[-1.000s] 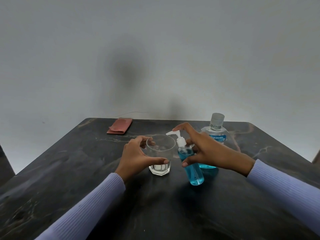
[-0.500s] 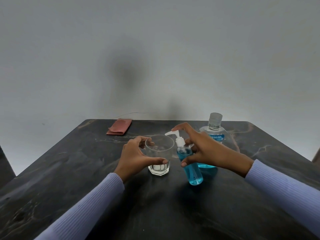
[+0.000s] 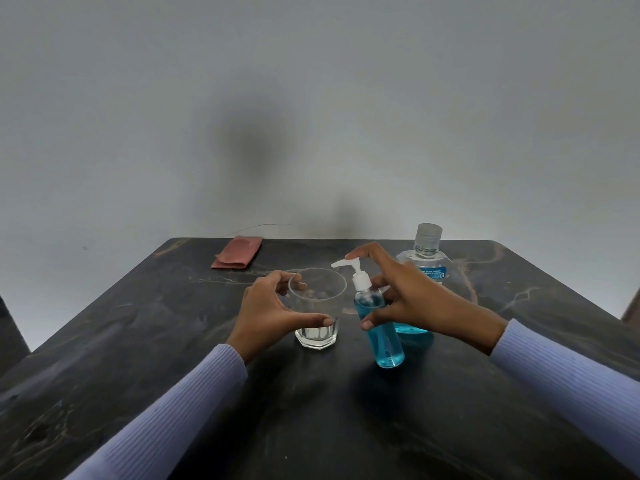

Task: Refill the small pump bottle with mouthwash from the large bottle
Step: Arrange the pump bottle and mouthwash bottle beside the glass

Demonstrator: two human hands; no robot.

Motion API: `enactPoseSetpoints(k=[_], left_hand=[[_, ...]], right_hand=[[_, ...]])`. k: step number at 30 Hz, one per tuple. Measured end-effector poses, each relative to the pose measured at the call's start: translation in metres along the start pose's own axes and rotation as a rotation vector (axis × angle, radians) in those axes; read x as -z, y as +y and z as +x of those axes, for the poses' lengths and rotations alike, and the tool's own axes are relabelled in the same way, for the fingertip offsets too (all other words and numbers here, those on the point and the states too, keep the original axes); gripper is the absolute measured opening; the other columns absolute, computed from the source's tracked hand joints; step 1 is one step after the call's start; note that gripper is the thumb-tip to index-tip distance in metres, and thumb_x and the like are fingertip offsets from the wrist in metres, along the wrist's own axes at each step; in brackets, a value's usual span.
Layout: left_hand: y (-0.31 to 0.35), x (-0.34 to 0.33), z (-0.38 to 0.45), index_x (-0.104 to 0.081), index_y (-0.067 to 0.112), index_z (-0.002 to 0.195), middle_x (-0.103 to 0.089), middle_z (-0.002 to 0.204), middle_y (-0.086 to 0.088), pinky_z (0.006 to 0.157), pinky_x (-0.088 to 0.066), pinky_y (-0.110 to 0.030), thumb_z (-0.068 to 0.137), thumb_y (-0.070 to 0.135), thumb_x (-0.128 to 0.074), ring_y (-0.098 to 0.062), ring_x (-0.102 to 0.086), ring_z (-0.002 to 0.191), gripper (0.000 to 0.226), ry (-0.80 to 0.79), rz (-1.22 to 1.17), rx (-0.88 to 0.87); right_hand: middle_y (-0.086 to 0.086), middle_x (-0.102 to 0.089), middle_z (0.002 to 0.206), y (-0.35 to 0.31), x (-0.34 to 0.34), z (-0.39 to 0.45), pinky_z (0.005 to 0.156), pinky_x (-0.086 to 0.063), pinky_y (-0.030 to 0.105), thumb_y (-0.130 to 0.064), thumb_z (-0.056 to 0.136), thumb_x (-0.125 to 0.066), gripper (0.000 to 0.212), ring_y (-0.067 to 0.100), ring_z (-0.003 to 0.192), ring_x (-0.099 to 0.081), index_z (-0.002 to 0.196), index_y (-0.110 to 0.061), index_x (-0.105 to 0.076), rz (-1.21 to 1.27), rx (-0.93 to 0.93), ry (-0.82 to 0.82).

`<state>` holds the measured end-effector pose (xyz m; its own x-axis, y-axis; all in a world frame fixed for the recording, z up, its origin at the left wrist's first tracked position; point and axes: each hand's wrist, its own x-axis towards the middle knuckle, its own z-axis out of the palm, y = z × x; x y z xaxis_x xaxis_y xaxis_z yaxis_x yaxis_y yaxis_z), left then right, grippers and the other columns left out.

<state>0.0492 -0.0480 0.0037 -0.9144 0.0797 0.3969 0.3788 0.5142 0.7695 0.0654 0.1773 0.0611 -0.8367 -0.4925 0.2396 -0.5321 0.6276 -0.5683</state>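
The small pump bottle, clear and nearly full of blue liquid, is standing on the dark counter, leaning slightly. The right hand is gripping it, forefinger atop the white pump. The left hand is clasping a clear glass; the large bottle is standing behind.

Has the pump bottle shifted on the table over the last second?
No. The pump bottle keeps its spot between the glass and the large bottle; the right hand still grips it.
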Motion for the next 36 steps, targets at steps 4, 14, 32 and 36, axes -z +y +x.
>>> enactPoseSetpoints(k=[4, 14, 32, 36], left_hand=[[0.000, 0.000, 0.000, -0.058, 0.026, 0.106, -0.067, 0.102, 0.009, 0.089, -0.052, -0.029, 0.033, 0.062, -0.082, -0.007, -0.060, 0.099, 0.085, 0.002, -0.003, 0.007], [-0.001, 0.000, 0.001, -0.056, 0.031, 0.101, -0.067, 0.102, 0.010, 0.086, -0.049, -0.020, 0.034, 0.061, -0.082, -0.006, -0.060, 0.098, 0.078, 0.000, -0.007, -0.002], [-0.003, 0.000, -0.002, -0.056, 0.020, 0.115, -0.065, 0.105, 0.006, 0.089, -0.051, -0.034, 0.031, 0.070, -0.074, -0.011, -0.059, 0.098, 0.100, 0.098, 0.051, 0.012], [-0.003, -0.001, -0.002, -0.056, 0.020, 0.113, -0.066, 0.100, 0.007, 0.084, -0.051, -0.027, 0.031, 0.068, -0.075, -0.009, -0.060, 0.094, 0.097, 0.100, 0.023, 0.013]], right_hand=[[-0.005, -0.061, 0.096, -0.002, 0.000, -0.002, 0.067, -0.054, 0.012, -0.017, 0.066, -0.083, 0.075, 0.007, 0.085, -0.063, 0.114, -0.043, -0.031, -0.005, -0.009, 0.001], [-0.015, -0.057, 0.087, -0.004, 0.001, -0.004, 0.064, -0.052, 0.007, -0.018, 0.066, -0.083, 0.074, 0.000, 0.081, -0.061, 0.110, -0.047, -0.031, 0.001, -0.037, 0.008], [-0.001, -0.057, 0.119, -0.004, -0.038, -0.020, 0.079, -0.048, 0.015, -0.034, 0.064, -0.081, 0.067, 0.006, 0.098, -0.054, 0.114, -0.029, -0.037, 0.107, -0.225, 0.392], [0.000, -0.060, 0.112, -0.006, -0.042, -0.022, 0.076, -0.045, 0.012, -0.029, 0.071, -0.078, 0.046, 0.010, 0.096, -0.056, 0.106, -0.019, -0.050, 0.024, -0.230, 0.419]])
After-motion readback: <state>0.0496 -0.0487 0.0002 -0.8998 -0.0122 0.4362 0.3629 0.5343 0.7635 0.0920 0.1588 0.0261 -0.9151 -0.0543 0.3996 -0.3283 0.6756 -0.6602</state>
